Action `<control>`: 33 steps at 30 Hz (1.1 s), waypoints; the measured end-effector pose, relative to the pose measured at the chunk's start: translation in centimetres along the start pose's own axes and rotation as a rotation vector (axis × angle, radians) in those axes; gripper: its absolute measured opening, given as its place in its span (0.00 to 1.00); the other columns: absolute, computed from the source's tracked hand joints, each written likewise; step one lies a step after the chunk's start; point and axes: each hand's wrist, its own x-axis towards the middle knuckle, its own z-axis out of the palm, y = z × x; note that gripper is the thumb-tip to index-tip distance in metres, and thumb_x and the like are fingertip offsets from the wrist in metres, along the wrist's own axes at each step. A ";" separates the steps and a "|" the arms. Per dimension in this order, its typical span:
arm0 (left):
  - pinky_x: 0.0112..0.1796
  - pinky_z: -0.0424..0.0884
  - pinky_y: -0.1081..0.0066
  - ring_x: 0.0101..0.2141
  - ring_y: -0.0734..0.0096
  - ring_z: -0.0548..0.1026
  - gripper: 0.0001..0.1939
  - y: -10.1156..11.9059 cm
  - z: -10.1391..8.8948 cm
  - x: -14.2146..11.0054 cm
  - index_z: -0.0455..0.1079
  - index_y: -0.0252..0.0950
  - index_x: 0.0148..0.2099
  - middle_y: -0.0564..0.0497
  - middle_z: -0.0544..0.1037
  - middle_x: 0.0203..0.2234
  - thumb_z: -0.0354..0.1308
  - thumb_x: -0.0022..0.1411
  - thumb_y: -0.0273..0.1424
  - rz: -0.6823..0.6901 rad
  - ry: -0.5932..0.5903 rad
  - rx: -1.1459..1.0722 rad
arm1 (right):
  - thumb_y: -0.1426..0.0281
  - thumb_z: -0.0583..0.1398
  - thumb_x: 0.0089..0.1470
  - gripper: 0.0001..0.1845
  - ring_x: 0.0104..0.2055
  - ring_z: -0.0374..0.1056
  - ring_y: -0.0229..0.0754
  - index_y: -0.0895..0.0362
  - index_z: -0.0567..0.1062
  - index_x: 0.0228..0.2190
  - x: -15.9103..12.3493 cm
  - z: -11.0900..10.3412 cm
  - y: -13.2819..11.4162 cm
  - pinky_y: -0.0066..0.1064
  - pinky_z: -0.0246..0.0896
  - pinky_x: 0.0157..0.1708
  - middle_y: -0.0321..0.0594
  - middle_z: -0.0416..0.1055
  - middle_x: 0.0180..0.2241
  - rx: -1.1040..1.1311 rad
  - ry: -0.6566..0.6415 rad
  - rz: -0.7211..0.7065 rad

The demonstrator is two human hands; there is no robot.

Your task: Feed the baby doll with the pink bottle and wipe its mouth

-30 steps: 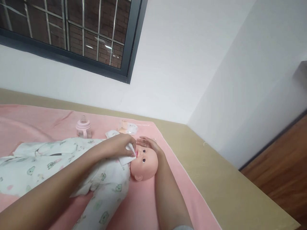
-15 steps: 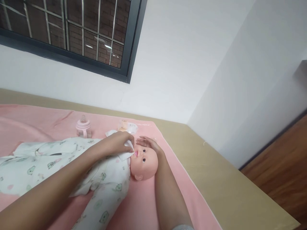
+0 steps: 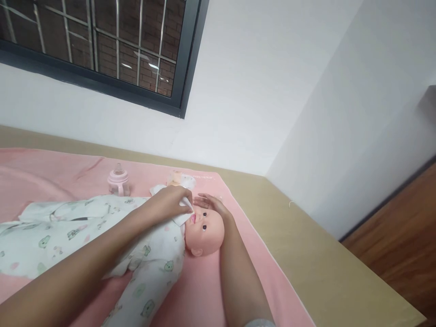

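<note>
A baby doll in a white printed romper lies on its back on a pink blanket, head to the right. My left hand is closed on a small white wipe pressed at the doll's mouth and chin. My right hand rests flat on the top and far side of the doll's head, fingers stretched out.
A pink baby bottle stands on the blanket behind the doll. A small packet of wipes lies near the blanket's far corner. The tan table meets white walls; a barred window is above left. Wooden floor lies at right.
My left hand has shifted the wipe slightly up along the doll's chin and mouth. My right hand and the doll have stayed in place.
</note>
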 end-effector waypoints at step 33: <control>0.38 0.65 0.67 0.40 0.57 0.74 0.12 -0.1 -0.4 0.1 0.72 0.39 0.39 0.50 0.78 0.37 0.57 0.53 0.37 -0.039 0.093 -0.087 | 0.62 0.63 0.50 0.14 0.49 0.71 0.46 0.56 0.75 0.38 -0.4 0.4 -1.4 0.45 0.59 0.57 0.44 0.75 0.44 -0.046 -0.048 -0.049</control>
